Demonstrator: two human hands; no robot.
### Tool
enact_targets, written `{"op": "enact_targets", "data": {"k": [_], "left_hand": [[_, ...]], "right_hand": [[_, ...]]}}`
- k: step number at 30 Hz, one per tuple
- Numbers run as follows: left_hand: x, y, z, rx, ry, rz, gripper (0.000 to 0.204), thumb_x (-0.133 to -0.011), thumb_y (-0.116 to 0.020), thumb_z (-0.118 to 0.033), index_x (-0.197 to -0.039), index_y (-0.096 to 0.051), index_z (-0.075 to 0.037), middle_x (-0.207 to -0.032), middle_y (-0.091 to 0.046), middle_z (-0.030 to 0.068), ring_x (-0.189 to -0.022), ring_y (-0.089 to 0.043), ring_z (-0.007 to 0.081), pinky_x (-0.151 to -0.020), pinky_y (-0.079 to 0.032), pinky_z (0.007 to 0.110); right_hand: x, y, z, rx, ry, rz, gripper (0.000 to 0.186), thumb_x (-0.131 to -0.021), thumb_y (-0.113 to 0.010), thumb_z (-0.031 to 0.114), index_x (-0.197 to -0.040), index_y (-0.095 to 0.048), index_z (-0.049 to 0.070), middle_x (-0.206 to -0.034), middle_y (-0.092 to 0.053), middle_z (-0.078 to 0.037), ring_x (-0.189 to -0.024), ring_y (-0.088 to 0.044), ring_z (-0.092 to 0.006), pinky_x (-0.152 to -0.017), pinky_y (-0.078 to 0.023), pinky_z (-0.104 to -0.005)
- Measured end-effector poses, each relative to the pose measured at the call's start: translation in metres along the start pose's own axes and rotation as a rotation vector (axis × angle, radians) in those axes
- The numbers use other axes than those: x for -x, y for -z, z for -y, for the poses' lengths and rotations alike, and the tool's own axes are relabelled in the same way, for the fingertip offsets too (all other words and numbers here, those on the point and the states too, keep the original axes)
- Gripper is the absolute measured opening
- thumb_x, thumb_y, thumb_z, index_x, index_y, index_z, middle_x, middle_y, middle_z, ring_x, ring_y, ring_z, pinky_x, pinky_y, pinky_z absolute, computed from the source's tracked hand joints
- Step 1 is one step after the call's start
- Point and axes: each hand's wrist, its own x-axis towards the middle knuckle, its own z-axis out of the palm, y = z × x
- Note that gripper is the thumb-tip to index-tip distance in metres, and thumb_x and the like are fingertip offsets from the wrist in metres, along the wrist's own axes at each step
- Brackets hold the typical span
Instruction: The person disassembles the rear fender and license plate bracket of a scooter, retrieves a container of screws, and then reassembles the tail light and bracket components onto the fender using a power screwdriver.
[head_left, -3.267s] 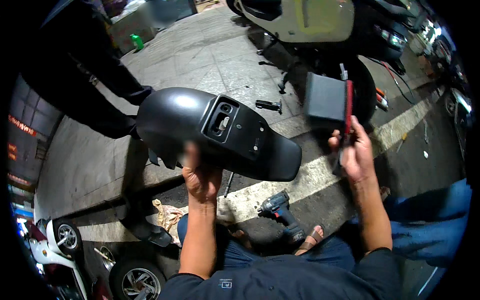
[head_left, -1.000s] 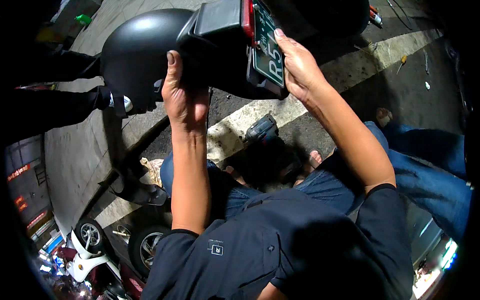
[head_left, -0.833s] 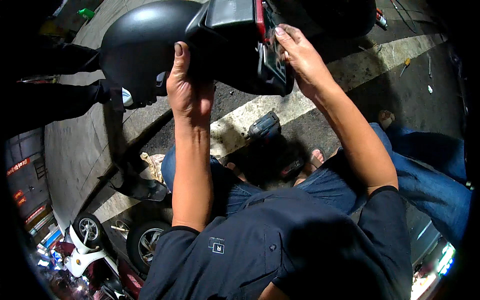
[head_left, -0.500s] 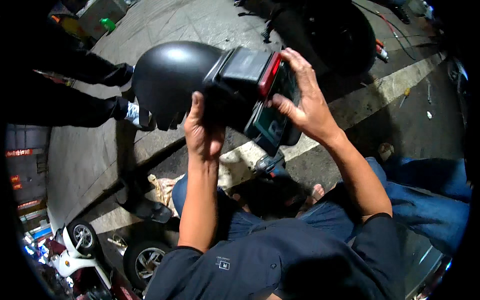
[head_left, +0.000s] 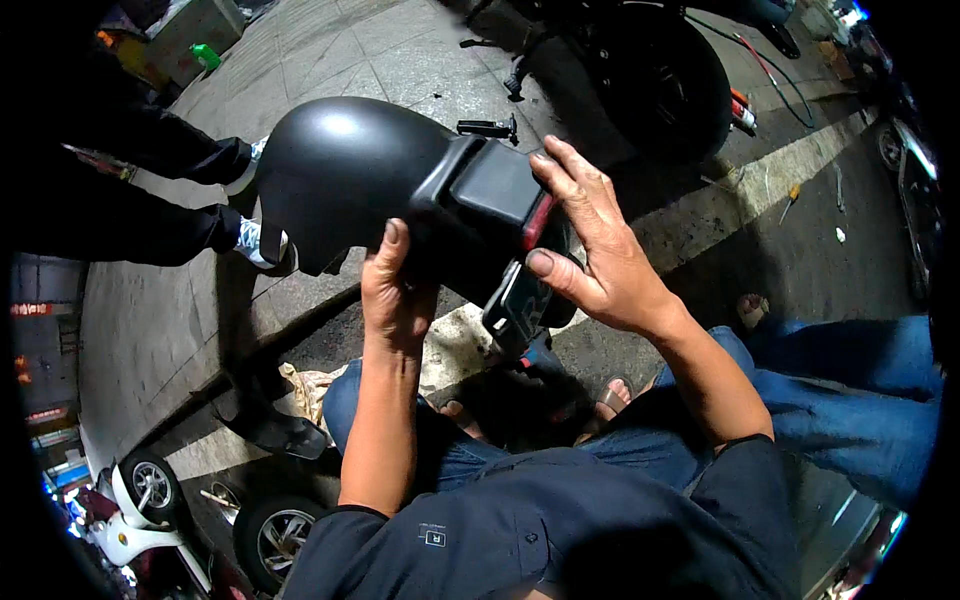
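Observation:
A glossy-to-matte black plastic rear fender (head_left: 343, 180) is held level in front of me, with a black tail-light housing (head_left: 497, 180) on its right part, a red lens (head_left: 537, 220) and a dark green licence plate (head_left: 515, 298) below that. My left hand (head_left: 398, 285) grips the fender's near side, thumb upright and the other fingers hidden underneath. My right hand (head_left: 598, 243) is on the housing's right end, fingers over the lens, thumb by the plate's upper edge. A power driver (head_left: 530, 362) lies partly hidden below the plate.
Another person's dark trousers (head_left: 150, 230) and sneakers are at left; jeans-clad legs (head_left: 840, 400) at right. A motorbike wheel (head_left: 670, 90), hose (head_left: 770, 70) and screwdriver (head_left: 790, 203) are beyond. A curb (head_left: 190, 340), loose wheel (head_left: 275, 540), white scooter (head_left: 140, 535) and rag (head_left: 305, 390) are left and below.
The tail-light assembly, earlier held apart in my right hand, now sits against the fender. Both have moved lower in view since a second ago; my right hand has shifted over the lens.

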Motion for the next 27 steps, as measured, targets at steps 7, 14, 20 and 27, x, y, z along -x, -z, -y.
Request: {"op": "enact_targets", "data": {"k": [7,14,20,27], "left_hand": [[0.002,-0.002,0.013,-0.256,-0.045,-0.027,0.036,-0.087,-0.065,-0.024,-0.113,-0.057,-0.001,-0.103,-0.065,0.0086,-0.1,-0.062,0.0218,-0.092,-0.048,0.039],[0.003,-0.011,0.013,-0.318,-0.114,-0.047,0.029,-0.081,-0.07,-0.016,-0.1,-0.062,0.005,-0.095,-0.066,0.0084,-0.086,-0.063,0.0161,-0.08,-0.05,0.028],[0.004,-0.001,0.003,-0.14,-0.089,-0.101,0.02,-0.08,-0.071,-0.014,-0.088,-0.067,0.003,-0.085,-0.068,0.0091,-0.076,-0.066,0.0141,-0.074,-0.053,0.027],[0.005,0.036,-0.013,0.064,-0.044,-0.142,0.021,-0.087,-0.065,-0.016,-0.095,-0.066,0.004,-0.091,-0.069,0.0132,-0.078,-0.068,0.0193,-0.073,-0.057,0.032]], "right_hand": [[0.007,-0.014,0.001,0.043,-0.161,0.057,0.084,-0.072,-0.068,0.057,-0.134,-0.042,0.006,-0.139,-0.032,-0.026,-0.127,-0.033,-0.0434,-0.104,-0.031,-0.0472],[0.008,-0.032,-0.016,-0.238,-0.201,-0.05,0.057,-0.073,-0.071,0.029,-0.121,-0.054,0.002,-0.116,-0.055,-0.015,-0.11,-0.051,-0.0287,-0.097,-0.039,-0.0362],[0.018,-0.015,-0.023,-0.797,-0.335,-0.129,0.077,-0.066,-0.068,0.032,-0.131,-0.044,0.002,-0.127,-0.05,-0.016,-0.115,-0.05,-0.0243,-0.102,-0.035,-0.0346],[0.025,-0.02,-0.059,-1.251,-0.367,-0.136,0.074,-0.072,-0.07,0.033,-0.131,-0.039,0.001,-0.131,-0.043,-0.028,-0.108,-0.055,-0.0303,-0.089,-0.05,-0.0415]]}}
